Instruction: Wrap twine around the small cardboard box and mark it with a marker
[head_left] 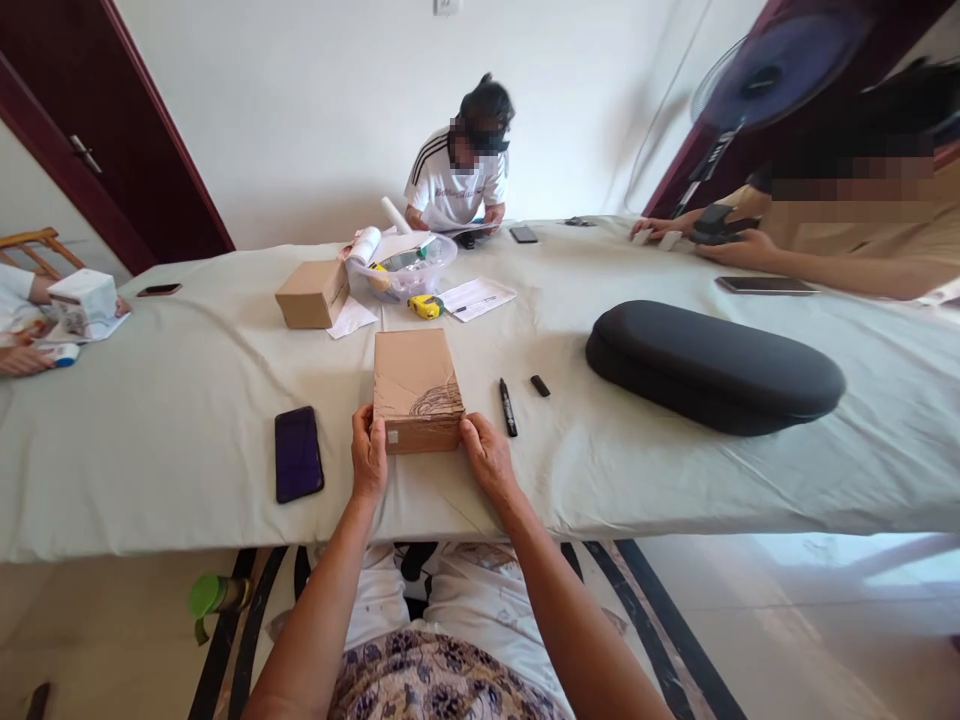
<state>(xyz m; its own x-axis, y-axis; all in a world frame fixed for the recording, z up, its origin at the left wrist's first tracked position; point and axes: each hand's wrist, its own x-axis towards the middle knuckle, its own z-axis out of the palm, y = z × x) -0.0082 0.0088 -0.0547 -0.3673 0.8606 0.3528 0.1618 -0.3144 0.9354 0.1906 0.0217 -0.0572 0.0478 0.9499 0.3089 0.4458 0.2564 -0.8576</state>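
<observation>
A brown cardboard box [417, 385] sits near the table's front edge, with dark curved pen lines on the right of its top. My left hand [370, 455] grips its left side, and my right hand [487, 455] grips the right side near the front corner. Just right of the box lies an uncapped black marker [508, 408], apart from my right hand. Its black cap [540, 385] is a little further right. To the left of my left hand, a dark phone [298, 453] rests flat on the cloth.
A long black case [712, 370] lies right. Behind my box are another cardboard box [309, 295], a clear plastic basin [435, 262], a yellow tape measure [426, 306] and paper with a pen [476, 303]. People sit opposite, left and right. A green-lidded bottle [214, 595] stands on the floor.
</observation>
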